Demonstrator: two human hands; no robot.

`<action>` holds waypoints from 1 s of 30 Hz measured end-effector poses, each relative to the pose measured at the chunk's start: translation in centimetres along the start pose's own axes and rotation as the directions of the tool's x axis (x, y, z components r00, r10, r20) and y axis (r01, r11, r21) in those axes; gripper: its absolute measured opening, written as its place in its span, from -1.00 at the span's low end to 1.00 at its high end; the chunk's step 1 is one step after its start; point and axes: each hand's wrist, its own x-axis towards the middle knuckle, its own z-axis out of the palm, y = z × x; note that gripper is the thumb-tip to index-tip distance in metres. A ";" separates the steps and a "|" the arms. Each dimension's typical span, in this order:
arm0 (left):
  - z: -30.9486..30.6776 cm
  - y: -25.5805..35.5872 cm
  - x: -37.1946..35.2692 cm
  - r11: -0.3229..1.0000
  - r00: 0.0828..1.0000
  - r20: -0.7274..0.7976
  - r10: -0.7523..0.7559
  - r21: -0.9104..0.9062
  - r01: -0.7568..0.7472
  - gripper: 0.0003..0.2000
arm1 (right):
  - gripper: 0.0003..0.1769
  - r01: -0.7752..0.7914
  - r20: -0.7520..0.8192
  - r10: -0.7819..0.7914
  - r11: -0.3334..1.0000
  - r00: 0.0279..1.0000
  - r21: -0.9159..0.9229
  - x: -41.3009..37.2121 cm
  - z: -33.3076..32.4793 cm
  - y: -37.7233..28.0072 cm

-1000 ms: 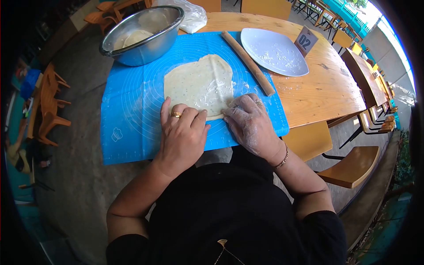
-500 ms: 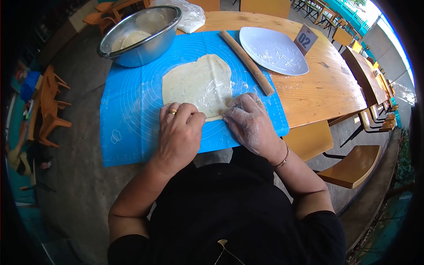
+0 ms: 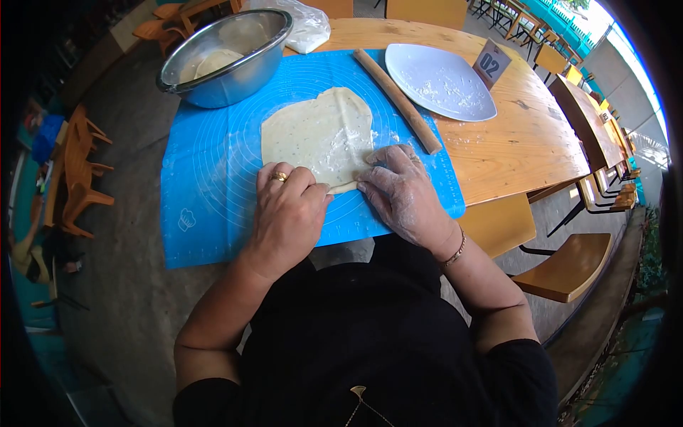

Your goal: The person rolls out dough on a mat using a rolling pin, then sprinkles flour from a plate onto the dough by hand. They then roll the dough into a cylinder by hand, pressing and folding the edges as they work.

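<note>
Dough sheet [image 3: 313, 135] is the thing under your hands, and it lies flat in the middle of the mat. The largest is the wooden counter [image 3: 519, 156], which carries the blue mat [image 3: 213, 185]. On the sheet there is some white flour [image 3: 347, 142], and its near edge is rolled into a narrow fold. At the far left of the mat stands the metal bowl [image 3: 238, 85], with a pale dough piece [image 3: 217, 62] inside. The floury plate [image 3: 413, 60] is on the far right, and the rolling pin [image 3: 397, 101] lies slanting between sheet and plate. The plastic bag [image 3: 306, 28] is beside the bowl. Your left hand [image 3: 288, 210] rests at the near left edge, fingers curled and close together; whether it pinches, I cannot tell. Your right hand [image 3: 405, 192], white with flour, bends its fingers over the near right corner; its grip I also cannot tell. The card [image 3: 491, 64] marked "02" stands behind the plate. Smallest is your ring [image 3: 279, 176], on the left hand.
</note>
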 end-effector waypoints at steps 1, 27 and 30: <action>0.1 0.0 0.0 1.000 1.000 0.014 -0.010 0.007 0.010 -0.86 | -0.84 0.001 -0.001 -0.001 1.000 1.000 -0.001 0.1 0.1 0.2; 0.5 0.6 0.8 0.998 0.999 -0.032 -0.021 -0.064 0.019 -0.87 | -0.85 0.002 0.022 -0.003 0.999 1.000 0.036 0.8 0.6 0.7; 0.9 0.0 0.7 0.998 0.998 0.028 -0.048 -0.031 0.049 -0.83 | -0.85 0.011 0.022 -0.012 0.999 1.000 0.033 1.1 0.6 0.8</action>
